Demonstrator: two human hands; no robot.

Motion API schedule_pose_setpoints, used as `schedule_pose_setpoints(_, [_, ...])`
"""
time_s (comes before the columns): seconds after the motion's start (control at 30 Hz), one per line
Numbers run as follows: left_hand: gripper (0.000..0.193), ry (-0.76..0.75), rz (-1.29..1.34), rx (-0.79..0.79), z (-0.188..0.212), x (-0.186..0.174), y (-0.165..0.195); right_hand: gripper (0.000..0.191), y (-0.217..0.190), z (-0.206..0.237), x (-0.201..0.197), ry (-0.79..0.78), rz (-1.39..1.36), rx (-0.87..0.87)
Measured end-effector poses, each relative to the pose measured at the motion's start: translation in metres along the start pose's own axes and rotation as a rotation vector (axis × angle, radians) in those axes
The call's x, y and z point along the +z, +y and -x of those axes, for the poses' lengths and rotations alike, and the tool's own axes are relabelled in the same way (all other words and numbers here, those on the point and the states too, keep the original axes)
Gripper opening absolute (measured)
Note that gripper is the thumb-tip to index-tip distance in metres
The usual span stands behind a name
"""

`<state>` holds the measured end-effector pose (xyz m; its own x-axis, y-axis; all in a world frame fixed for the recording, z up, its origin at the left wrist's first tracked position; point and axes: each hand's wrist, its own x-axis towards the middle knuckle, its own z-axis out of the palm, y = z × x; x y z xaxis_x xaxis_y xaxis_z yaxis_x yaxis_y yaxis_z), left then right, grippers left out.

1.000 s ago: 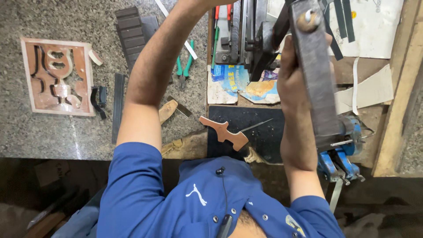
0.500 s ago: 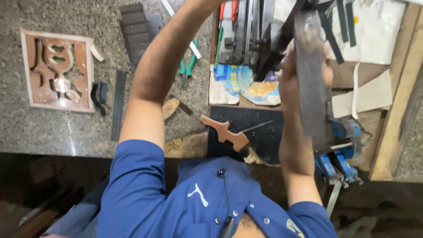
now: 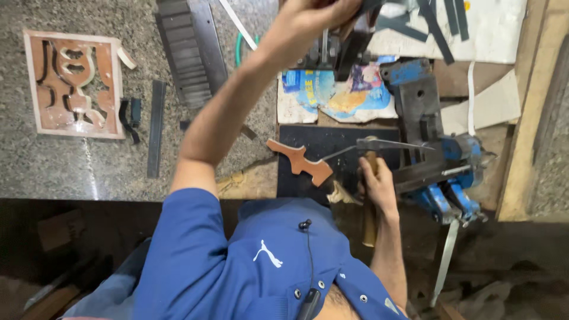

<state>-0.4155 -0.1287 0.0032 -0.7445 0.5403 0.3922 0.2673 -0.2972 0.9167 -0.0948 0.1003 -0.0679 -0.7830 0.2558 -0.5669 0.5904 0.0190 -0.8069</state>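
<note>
My left hand (image 3: pixel 317 15) reaches to the far top edge, fingers closed on a dark metal piece (image 3: pixel 351 44) that stands among other dark tools. My right hand (image 3: pixel 374 185) is low, near the bench's front edge, wrapped around a wooden hammer handle (image 3: pixel 369 222). The hammer's head lies by a thin metal strip (image 3: pixel 394 144) that runs toward a blue bench vise (image 3: pixel 441 157). An orange wooden cut-out (image 3: pixel 299 162) lies on a black mat (image 3: pixel 338 139) just left of my right hand.
A square wooden board with carved curves (image 3: pixel 74 83) lies on the granite top (image 3: pixel 89 172) at the left. Nearby are a ribbed dark bar (image 3: pixel 184 53), a flat metal strip (image 3: pixel 156 127), a colourful printed sheet (image 3: pixel 338 95) and white paper (image 3: pixel 474 29).
My right hand has come down from near the camera, let go of the long dark metal bar it held up, and now grips the hammer handle. The left hand stays at the top.
</note>
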Motion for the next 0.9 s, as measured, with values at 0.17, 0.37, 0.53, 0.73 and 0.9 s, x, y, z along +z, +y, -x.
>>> schedule_pose_setpoints(0.17, [0.035, -0.026, 0.408, -0.165, 0.112, 0.055, 0.037, 0.027, 0.061, 0.011, -0.012, 0.016, 0.432, -0.126])
schedule_pose_setpoints(0.37, [0.033, 0.223, -0.003, -0.306, 0.211, 0.084, 0.039, 0.039, 0.056, 0.055, 0.005, 0.281, 1.016, -0.645])
schedule_pose_setpoints(0.53, [0.020, 0.400, -0.308, -0.454, 0.288, 0.112, 0.027, 0.057, 0.044, 0.066, 0.051, 0.062, 0.868, -0.612])
schedule_pose_setpoints(0.73, [0.018, 0.264, -0.838, -0.416, 0.339, 0.155, 0.020, 0.094, 0.061, 0.048, 0.077, -0.078, 1.054, -0.678])
schedule_pose_setpoints(0.9, [0.020, 0.284, -1.054, -0.362, 0.350, 0.176, -0.009, 0.099, 0.072, 0.044, 0.066, -0.120, 1.007, -0.693])
